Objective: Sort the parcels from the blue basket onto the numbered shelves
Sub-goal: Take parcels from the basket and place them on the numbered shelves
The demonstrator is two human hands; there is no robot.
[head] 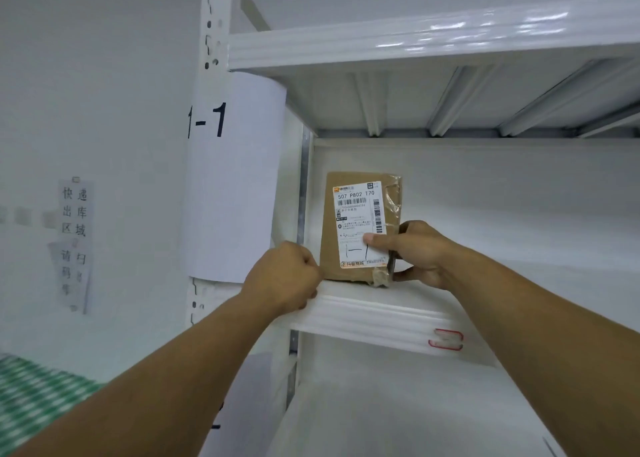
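The white shelf (374,312) beside the 1-1 sign (235,179) carries the brown parcel (330,245), upright near the front lip. The right hand (419,252) pinches its right edge, thumb on the label; the left hand (287,273) is curled at its lower left corner, and whether it grips I cannot tell. Let go this upright, it may tip forward off the lip; the blue basket is out of view
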